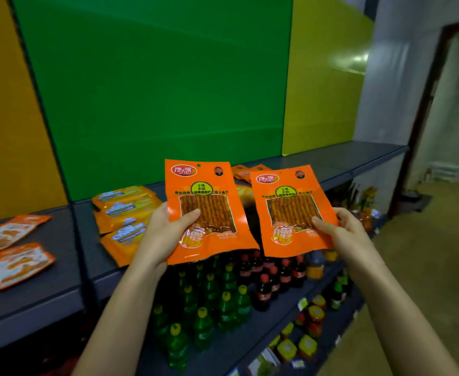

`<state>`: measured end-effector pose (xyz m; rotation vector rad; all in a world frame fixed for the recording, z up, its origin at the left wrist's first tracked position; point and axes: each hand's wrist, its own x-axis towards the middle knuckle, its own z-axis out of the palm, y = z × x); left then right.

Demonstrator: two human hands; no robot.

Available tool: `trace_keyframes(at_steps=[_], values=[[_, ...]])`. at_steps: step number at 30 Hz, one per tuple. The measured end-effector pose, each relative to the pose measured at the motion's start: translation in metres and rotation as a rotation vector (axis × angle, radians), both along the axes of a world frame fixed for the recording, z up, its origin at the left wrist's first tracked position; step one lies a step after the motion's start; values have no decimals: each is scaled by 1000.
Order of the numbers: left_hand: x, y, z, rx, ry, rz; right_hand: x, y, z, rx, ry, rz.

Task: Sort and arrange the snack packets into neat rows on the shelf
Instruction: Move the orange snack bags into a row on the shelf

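Held one orange packet in each hand, raised above the front edge of the shelf [366, 158], not yet on it. Closed the left grip [164, 234] round the lower left side of the left packet [209, 191], thumb across its clear window, fingers hidden behind. Closed the right grip [342, 230] likewise round the lower right side of the right packet [290, 196], thumb on the front. Held both packets upright and just beside each other, long axis running up and away from each grip, printed faces toward the camera. Held both forearms out forward, palms turned inward toward each other. Had, flat on the shelf behind the held pair, a few matching orange packets [246, 170], seemingly a little nearer the right grip. Had to the left a fanned row of yellow-orange packets [125, 210], and farther left some white-and-orange packets [19, 256]. Called, probably, for tipping both held packets forward and flat, to lie beside the matching ones beyond them.
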<state>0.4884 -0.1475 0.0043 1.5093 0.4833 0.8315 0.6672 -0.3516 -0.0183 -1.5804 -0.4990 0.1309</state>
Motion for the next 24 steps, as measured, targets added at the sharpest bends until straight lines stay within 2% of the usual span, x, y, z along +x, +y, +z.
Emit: trace_keyframes(at_steps=[11,24], values=[[152,-77,-11,-28,2,-61,139,-71,-12,-37,-7,-42],[328,-64,-13,-41,61,-8,304,-67,-10,-8,-57,-62]])
